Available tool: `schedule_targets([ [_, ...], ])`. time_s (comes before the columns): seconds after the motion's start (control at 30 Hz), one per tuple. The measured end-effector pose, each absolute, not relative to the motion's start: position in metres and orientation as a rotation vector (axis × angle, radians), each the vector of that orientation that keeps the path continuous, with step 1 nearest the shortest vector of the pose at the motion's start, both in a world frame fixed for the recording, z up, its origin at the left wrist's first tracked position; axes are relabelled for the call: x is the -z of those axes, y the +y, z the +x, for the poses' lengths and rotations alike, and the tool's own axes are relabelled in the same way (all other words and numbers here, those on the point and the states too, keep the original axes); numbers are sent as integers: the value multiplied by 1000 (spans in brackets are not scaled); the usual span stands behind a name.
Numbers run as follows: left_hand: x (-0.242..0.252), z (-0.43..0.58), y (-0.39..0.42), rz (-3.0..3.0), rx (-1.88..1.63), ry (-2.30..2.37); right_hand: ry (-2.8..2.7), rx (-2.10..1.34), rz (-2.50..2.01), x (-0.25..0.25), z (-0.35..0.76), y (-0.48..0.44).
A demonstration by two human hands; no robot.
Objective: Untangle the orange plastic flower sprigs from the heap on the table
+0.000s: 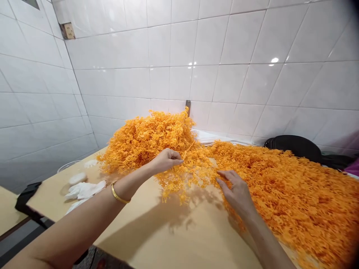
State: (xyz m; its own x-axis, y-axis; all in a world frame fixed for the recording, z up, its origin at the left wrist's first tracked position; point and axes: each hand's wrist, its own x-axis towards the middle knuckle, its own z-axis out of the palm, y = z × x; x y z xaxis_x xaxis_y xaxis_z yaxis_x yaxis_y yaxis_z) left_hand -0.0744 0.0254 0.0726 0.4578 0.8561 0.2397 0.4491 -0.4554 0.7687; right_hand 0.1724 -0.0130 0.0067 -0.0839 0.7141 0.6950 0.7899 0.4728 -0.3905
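A large heap of orange plastic sprigs (157,138) lies at the back of a tan table (179,239), and a flatter spread of the same orange pieces (294,190) covers the right side. My left hand (166,160), with a gold bangle at the wrist, pinches one thin orange stem at the heap's front edge. My right hand (236,190) rests with fingers apart and slightly curved on the edge of the flat spread, holding nothing that I can see.
White cloths or gloves (84,189) and a clear bowl rim (68,164) sit at the table's left end. A black bag (294,146) lies against the white tiled wall at the right. The table's left corner drops off to a dark floor.
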Motion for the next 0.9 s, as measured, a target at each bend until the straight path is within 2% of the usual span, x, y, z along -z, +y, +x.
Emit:
schedule_targets([
  [0.13, -84, -61, 20, 2097, -778, 1046, -1860, 357, -936, -24, 137, -41],
  [0.23, -98, -48, 12, 2162, -727, 977, -2166, 342, -775, -30, 106, -55],
  [0.47, -151, -40, -1, 2731, -530, 1028, -2342, 651, -1106, -25, 110, -46],
  [0.63, -166, -60, 12, 2892, -575, 1248, -2396, 791, -1170, -26, 152, -52],
  [0.77, -148, -81, 18, 2612, -357, 1284, -2435, 597, -1186, -15, 169, -72],
  [0.9, -117, -92, -1, 2253, -80, 1180, -2545, 91, -1139, -7, 171, -100],
])
